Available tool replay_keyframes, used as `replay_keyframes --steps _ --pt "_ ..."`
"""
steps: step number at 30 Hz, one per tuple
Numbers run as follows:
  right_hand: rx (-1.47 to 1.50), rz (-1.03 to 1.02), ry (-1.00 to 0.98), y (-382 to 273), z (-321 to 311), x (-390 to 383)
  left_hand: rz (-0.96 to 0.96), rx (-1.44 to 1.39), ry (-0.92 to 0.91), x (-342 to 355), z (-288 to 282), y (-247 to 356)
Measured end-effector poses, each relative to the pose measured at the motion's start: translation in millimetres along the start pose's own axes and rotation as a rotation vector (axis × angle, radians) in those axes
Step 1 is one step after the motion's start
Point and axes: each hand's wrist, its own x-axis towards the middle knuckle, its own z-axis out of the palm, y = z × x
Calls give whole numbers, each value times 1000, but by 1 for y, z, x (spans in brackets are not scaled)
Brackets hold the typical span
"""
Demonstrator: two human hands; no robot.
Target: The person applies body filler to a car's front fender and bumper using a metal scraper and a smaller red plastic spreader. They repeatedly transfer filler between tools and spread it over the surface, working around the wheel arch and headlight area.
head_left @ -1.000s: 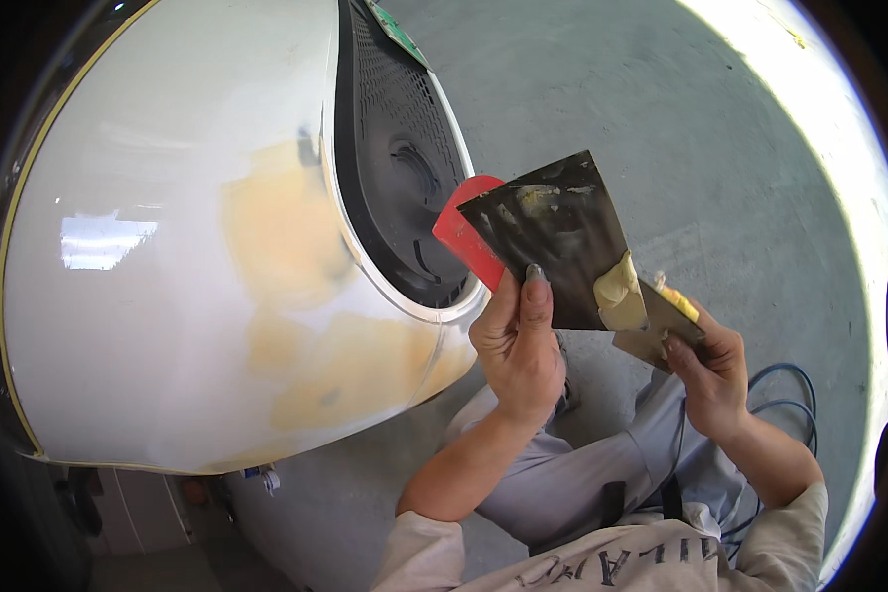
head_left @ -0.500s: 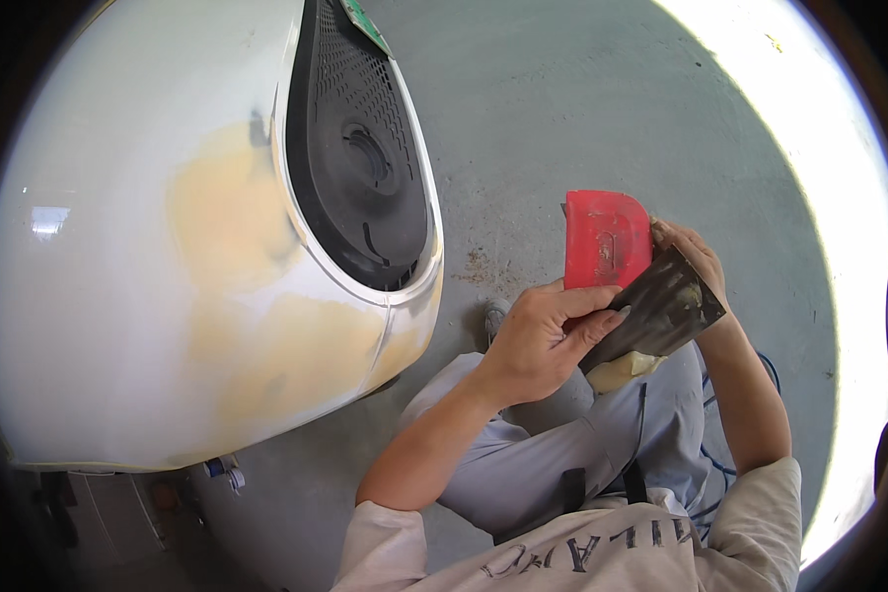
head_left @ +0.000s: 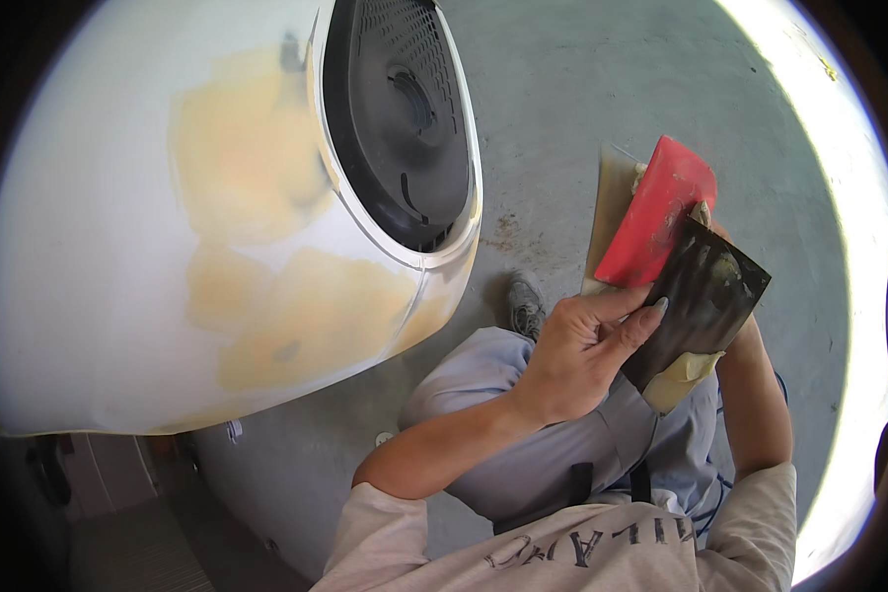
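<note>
Between left fingers [head_left: 629, 318]: red spreader [head_left: 655, 210]

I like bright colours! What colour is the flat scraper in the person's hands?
Red scraper, seen in the head view.

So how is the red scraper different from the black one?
The red scraper is bright and looks mostly clean; the black scraper is dark and streaked with pale smears, with a lump of tan paste at its lower edge. The red scraper sits higher, overlapping the black scraper's upper edge. The left hand has its fingers on the black scraper, just below the red one. Both are thin, flat blades.
</note>
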Motion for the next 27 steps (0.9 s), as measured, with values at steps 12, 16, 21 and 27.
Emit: replay_keyframes --steps 12,16,21,27 --pt "-455 -421 -65 -41 29 125 -235 145 74 3 -26 -27" --pt "-706 -593 -442 -38 105 160 -292 232 124 7 -23 -50" --pt "-562 -830 -450 -40 185 170 -435 292 164 7 -19 -34" --pt "-527 -1002 -406 -77 225 173 -477 281 124 6 -7 12"
